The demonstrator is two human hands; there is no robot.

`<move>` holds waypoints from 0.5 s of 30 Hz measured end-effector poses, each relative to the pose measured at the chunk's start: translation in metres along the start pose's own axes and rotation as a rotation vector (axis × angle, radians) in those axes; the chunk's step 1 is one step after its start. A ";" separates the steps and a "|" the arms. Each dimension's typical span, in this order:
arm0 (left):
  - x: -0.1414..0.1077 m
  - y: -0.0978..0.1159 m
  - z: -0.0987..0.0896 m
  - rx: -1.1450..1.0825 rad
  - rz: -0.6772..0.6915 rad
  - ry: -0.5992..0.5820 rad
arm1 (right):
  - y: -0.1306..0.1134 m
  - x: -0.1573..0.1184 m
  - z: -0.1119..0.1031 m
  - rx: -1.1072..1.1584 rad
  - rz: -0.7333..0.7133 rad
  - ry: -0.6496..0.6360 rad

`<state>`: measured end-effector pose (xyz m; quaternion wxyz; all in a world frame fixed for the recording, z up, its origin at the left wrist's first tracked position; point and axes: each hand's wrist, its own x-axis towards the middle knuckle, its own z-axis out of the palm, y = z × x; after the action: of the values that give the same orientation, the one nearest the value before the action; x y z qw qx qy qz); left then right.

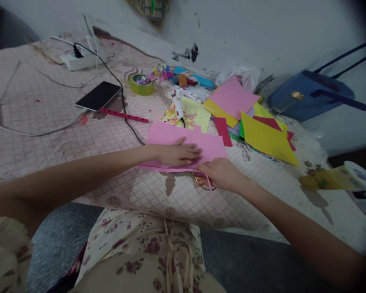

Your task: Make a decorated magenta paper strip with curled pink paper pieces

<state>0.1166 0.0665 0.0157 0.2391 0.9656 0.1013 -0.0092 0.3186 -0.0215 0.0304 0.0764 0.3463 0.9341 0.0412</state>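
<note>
A pink paper sheet [167,136] lies on the table near its front edge. My left hand [179,154] rests flat on it, fingers stretched out to the right. My right hand [221,174] is closed around the handles of a pair of scissors [198,175]. The blades point left along the sheet's front edge. A narrow pink paper strip [209,182] hangs from the edge beside the scissor handles. Part of the handles is hidden by my right fingers.
Behind the sheet are a white glue gun [177,101], a tape roll [141,86] and a yellow paper pile [270,138] with white string. To the left lie a tablet [99,96], a red stick [125,115] and a power strip [82,59]. A blue bag [314,93] stands right.
</note>
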 end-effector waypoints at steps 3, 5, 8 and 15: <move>0.000 0.000 0.000 -0.004 -0.005 -0.011 | 0.001 -0.001 0.001 0.009 0.006 0.005; 0.000 0.000 0.000 -0.003 -0.008 -0.015 | 0.001 -0.001 0.001 0.011 0.010 0.001; 0.001 -0.001 0.001 -0.006 -0.006 -0.006 | -0.001 0.002 0.000 0.002 0.008 -0.005; 0.001 -0.002 0.002 -0.003 0.002 -0.002 | -0.003 0.006 -0.001 -0.022 -0.010 0.013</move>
<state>0.1168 0.0678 0.0126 0.2407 0.9654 0.1002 -0.0097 0.3123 -0.0196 0.0305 0.0746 0.3404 0.9358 0.0534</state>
